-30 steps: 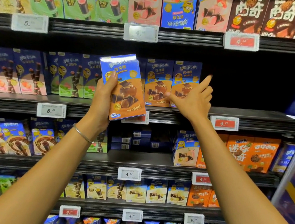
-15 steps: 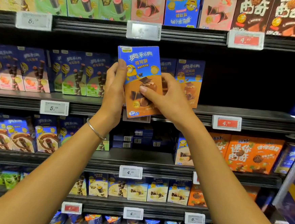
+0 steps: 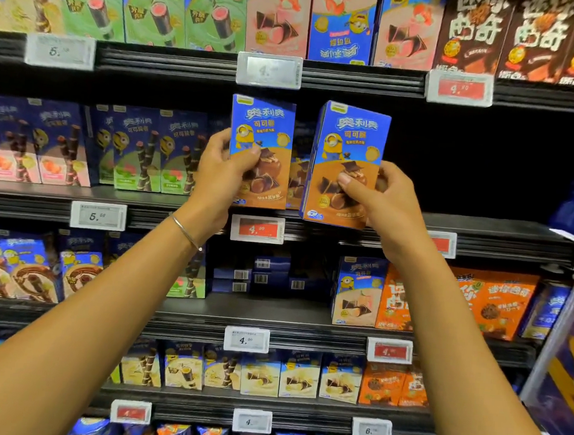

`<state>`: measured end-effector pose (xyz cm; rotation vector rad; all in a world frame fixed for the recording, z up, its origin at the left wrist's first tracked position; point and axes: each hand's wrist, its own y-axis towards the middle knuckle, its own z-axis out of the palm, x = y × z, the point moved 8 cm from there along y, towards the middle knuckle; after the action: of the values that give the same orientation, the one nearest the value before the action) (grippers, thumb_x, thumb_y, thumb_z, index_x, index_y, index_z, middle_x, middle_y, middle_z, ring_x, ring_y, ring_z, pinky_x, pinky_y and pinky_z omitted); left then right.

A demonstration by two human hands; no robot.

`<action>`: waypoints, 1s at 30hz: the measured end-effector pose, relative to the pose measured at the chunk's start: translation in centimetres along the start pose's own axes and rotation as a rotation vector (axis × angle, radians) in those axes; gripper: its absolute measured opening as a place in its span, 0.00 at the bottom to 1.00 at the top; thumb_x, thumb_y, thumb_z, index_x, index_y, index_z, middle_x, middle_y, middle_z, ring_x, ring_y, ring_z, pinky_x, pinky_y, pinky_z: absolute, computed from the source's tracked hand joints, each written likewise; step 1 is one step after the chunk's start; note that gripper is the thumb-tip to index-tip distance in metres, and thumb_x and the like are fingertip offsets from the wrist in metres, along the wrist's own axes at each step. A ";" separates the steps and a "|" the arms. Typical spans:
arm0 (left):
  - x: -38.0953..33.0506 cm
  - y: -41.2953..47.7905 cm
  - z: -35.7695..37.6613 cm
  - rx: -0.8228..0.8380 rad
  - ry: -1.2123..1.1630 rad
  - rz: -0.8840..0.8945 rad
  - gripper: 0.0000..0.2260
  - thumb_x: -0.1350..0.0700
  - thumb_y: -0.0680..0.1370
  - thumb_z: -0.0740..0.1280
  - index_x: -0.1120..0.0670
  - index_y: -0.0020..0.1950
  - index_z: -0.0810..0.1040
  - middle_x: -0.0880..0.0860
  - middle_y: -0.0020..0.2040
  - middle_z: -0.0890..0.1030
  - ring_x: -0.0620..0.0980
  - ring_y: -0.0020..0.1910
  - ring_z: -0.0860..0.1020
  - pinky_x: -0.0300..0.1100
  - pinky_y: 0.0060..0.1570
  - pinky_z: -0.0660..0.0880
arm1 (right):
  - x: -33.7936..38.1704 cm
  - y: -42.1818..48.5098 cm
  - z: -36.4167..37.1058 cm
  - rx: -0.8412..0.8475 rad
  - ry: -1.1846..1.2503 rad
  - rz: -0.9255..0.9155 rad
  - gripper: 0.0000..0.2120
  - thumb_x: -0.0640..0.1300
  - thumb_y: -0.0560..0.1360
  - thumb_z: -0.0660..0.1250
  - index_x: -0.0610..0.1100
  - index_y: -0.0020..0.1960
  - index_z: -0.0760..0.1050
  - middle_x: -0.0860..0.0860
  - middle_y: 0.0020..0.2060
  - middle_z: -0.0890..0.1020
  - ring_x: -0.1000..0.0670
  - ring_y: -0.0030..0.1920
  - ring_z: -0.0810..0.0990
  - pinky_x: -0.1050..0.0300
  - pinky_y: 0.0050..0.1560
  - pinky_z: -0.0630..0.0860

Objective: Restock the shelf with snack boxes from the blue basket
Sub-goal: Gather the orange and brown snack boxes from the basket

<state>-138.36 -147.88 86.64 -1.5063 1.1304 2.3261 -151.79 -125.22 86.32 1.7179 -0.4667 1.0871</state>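
Two blue and brown snack boxes are held upright in front of the second shelf (image 3: 504, 234). My left hand (image 3: 218, 177) grips the left box (image 3: 267, 126) by its left edge, thumb on the front. My right hand (image 3: 381, 197) grips the right box (image 3: 350, 140) by its lower right side, thumb across the front. The right box tilts slightly and sits a little lower, its base over the shelf's front edge. Another box of the same kind (image 3: 297, 180) stands on the shelf between them, mostly hidden. The blue basket is out of view.
To the right of the held boxes the second shelf is dark and bare. Blue boxes with pink and green fronts (image 3: 136, 150) fill its left part. Price tags (image 3: 257, 228) line the shelf edges. Shelves above and below carry other snack boxes. An orange and purple display (image 3: 569, 359) stands at the right.
Both hands held what looked like one box half a second ago; they have now drawn apart, each gripping its own box. A second ago my right hand was open near the shelf boxes.
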 end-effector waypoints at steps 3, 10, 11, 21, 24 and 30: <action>0.6 0.1 0.4 -0.010 0.013 -0.007 0.20 0.61 0.81 0.73 0.58 0.72 0.74 0.51 0.55 0.87 0.47 0.50 0.88 0.40 0.45 0.83 | -0.8 0.1 -0.8 -0.022 -0.029 0.011 0.20 0.50 0.74 0.75 0.47 0.63 0.74 0.53 0.54 0.84 0.56 0.51 0.85 0.65 0.43 0.80; 1.4 0.0 1.8 0.111 0.139 -0.022 0.19 0.59 0.80 0.74 0.54 0.70 0.75 0.50 0.53 0.88 0.50 0.52 0.88 0.46 0.47 0.86 | -2.4 0.3 -1.4 -0.046 -0.051 0.030 0.22 0.50 0.75 0.75 0.47 0.65 0.73 0.53 0.55 0.83 0.57 0.50 0.85 0.70 0.37 0.78; 1.2 0.1 1.9 0.112 0.167 0.002 0.19 0.59 0.80 0.75 0.54 0.70 0.76 0.50 0.53 0.88 0.50 0.52 0.88 0.47 0.49 0.86 | -2.6 0.4 -1.4 -0.049 -0.056 0.032 0.22 0.50 0.75 0.75 0.47 0.65 0.73 0.53 0.55 0.83 0.57 0.49 0.84 0.70 0.36 0.78; 0.1 0.2 0.3 -0.017 0.508 0.151 0.23 0.47 0.77 0.77 0.51 0.70 0.78 0.45 0.55 0.84 0.44 0.52 0.84 0.48 0.52 0.84 | -2.5 1.6 -1.5 -0.108 -0.105 -0.032 0.23 0.52 0.74 0.75 0.48 0.65 0.72 0.54 0.57 0.81 0.57 0.53 0.83 0.66 0.43 0.77; 0.3 0.0 0.3 -0.050 0.553 0.171 0.24 0.45 0.77 0.76 0.50 0.70 0.75 0.41 0.51 0.81 0.40 0.48 0.82 0.39 0.44 0.81 | -2.4 2.2 -1.3 -0.141 -0.138 -0.054 0.25 0.52 0.74 0.75 0.49 0.66 0.71 0.53 0.59 0.79 0.56 0.56 0.81 0.62 0.47 0.80; 1.0 0.4 0.1 -0.094 0.603 0.182 0.29 0.42 0.75 0.77 0.49 0.71 0.72 0.53 0.66 0.75 0.51 0.61 0.79 0.55 0.62 0.81 | -2.7 3.2 -0.3 -0.201 -0.317 -0.084 0.30 0.53 0.74 0.75 0.49 0.71 0.68 0.48 0.64 0.69 0.50 0.64 0.73 0.51 0.64 0.76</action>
<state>-139.11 -148.34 86.00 -2.3269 1.3370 2.1032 -155.64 -126.80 85.85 1.7180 -0.6723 0.6845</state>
